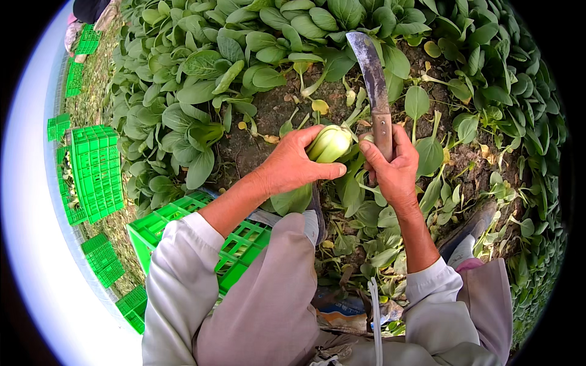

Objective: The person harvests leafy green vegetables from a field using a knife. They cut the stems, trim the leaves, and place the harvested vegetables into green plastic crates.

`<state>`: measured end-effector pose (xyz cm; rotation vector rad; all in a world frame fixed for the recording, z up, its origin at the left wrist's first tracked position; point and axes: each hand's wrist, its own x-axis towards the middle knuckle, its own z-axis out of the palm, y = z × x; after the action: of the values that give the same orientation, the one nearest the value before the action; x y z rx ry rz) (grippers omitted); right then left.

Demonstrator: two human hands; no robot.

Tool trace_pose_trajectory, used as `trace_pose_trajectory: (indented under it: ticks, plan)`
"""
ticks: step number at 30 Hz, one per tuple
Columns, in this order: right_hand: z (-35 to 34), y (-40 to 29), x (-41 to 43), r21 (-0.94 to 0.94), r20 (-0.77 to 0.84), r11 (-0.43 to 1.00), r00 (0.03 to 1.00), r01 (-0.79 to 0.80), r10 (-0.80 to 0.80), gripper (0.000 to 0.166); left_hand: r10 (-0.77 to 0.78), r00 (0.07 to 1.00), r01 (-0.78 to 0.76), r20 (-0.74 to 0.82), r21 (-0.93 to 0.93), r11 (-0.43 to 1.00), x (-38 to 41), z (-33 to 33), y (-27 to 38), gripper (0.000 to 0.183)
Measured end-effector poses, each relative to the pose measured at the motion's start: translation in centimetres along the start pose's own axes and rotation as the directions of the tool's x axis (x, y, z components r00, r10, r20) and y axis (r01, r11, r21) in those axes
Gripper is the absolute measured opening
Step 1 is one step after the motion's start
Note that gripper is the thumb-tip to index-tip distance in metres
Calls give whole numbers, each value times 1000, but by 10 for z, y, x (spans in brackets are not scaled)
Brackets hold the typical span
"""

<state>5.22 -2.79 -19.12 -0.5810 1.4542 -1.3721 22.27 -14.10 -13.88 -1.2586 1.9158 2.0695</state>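
Observation:
My left hand (304, 160) holds a cut head of bok choy (330, 144) by its pale green stalks, with the cut base turned to the right. In my right hand (391, 164) is a harvesting knife (376, 87), gripped by its riveted wooden handle. Its curved, stained blade points up, away from me, over the plants and soil. The two hands are close together, and the handle is just right of the bok choy's base. Loose leaves (352, 192) lie or hang below the hands; part of the bok choy's leaves is hidden by my left hand.
Rooted bok choy (197, 128) grows densely ahead and on both sides. Trimmed leaves (384, 256) litter the soil (256, 110) around my shoes. A green plastic crate (247, 256) stands by my left leg. More green crates (98, 174) line the far left, where another person (89, 9) is partly visible.

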Motion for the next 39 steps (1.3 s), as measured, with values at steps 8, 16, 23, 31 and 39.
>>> trace_pose_trajectory:
  ticks: [8, 16, 23, 31, 39]
  plan:
    - [45, 8, -4, -26, 172, 993, 978, -118, 121, 23, -36, 998, 56, -53, 458, 887, -13, -31, -30, 43]
    - [104, 69, 0, -586, 500, 756, 864, 291, 55, 26, -177, 954, 210, -240, 962, -174, -68, -145, -72, 43]
    - [200, 101, 31, -567, 438, 783, 899, 258, 21, 27, -106, 918, 363, -382, 918, -158, -52, -167, -85, 74]
    - [222, 116, 47, -589, 449, 793, 879, 156, 160, 28, -191, 820, 540, -540, 840, -56, -68, -171, -124, 75]
    - [238, 118, 61, -595, 482, 790, 852, 146, 205, 31, -10, 872, 487, -489, 870, -80, -78, -169, -143, 67]
